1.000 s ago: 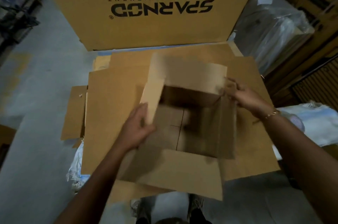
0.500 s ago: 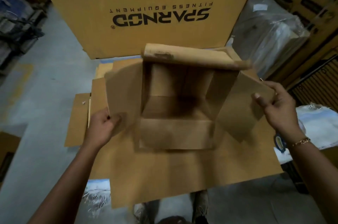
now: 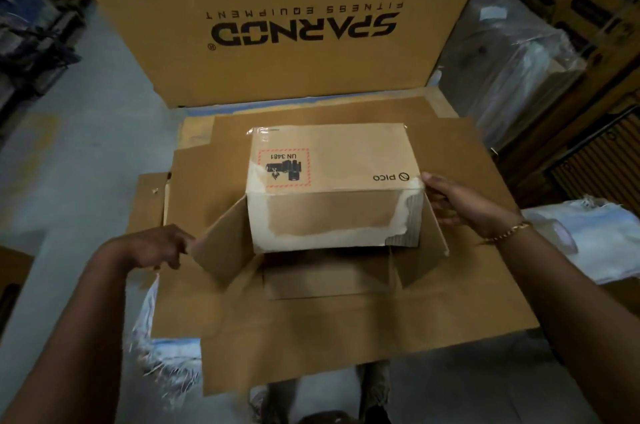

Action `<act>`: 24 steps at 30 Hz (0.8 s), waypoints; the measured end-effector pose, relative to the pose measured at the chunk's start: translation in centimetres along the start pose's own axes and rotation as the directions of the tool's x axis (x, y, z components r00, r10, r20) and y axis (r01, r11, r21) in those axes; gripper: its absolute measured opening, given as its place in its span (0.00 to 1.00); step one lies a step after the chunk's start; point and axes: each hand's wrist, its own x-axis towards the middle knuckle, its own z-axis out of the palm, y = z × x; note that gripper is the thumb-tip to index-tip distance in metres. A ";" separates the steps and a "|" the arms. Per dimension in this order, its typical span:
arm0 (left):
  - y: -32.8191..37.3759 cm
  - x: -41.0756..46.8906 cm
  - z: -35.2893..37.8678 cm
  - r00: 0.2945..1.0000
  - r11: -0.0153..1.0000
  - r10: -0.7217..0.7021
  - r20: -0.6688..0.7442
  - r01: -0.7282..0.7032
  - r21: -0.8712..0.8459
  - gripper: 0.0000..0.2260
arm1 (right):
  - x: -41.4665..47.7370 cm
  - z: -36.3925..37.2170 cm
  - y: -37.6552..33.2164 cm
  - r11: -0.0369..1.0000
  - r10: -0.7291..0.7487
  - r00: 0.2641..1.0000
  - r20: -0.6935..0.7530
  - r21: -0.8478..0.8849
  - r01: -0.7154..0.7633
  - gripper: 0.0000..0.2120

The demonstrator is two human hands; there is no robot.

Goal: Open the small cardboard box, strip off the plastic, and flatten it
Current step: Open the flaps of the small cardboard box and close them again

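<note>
The small cardboard box (image 3: 332, 195) lies on its side on a stack of flat cardboard sheets (image 3: 346, 337), its open end facing me with flaps spread. Its top face shows a red-bordered UN 3481 label and the word PICO. Torn whitish patches run along the near flap's edges. My left hand (image 3: 162, 245) pinches the edge of the left flap. My right hand (image 3: 457, 205) grips the right flap at the box's near right corner. I cannot make out any plastic on the box apart from a shiny strip at its far left corner.
A big SPARNOD carton (image 3: 277, 18) stands upright just behind the sheets. Plastic-wrapped goods (image 3: 512, 60) and dark printed cartons fill the right side. A white woven sack (image 3: 588, 236) lies at right, another crumpled one (image 3: 166, 354) at lower left. Grey floor (image 3: 86, 146) opens to the left.
The box has been tipped over from open-side-up, its opening now turned towards me and the labelled face on top. Both hands shifted outward from the rim to the side flaps.
</note>
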 end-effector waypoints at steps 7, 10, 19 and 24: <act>7.6 1.5 1.3 0.911 0.809 0.037 -0.410 -0.268 -0.523 0.18 | 1.7 2.5 -2.4 0.998 0.045 0.999 -0.010 0.055 -0.044 0.14; 14.2 2.8 4.4 0.938 0.681 0.116 -0.327 -0.314 -0.662 0.27 | 0.8 3.2 -3.3 0.984 0.059 0.998 0.001 0.166 -0.058 0.08; 17.1 0.7 5.5 0.704 0.249 0.011 -0.710 -0.690 -0.680 0.31 | -3.3 -0.1 -3.1 0.700 -0.275 0.942 -0.191 0.632 0.333 0.26; 14.7 2.5 9.9 0.688 0.641 0.048 -0.724 -0.577 -0.506 0.29 | -2.3 4.5 2.5 0.886 -0.259 0.932 -0.252 0.323 0.333 0.21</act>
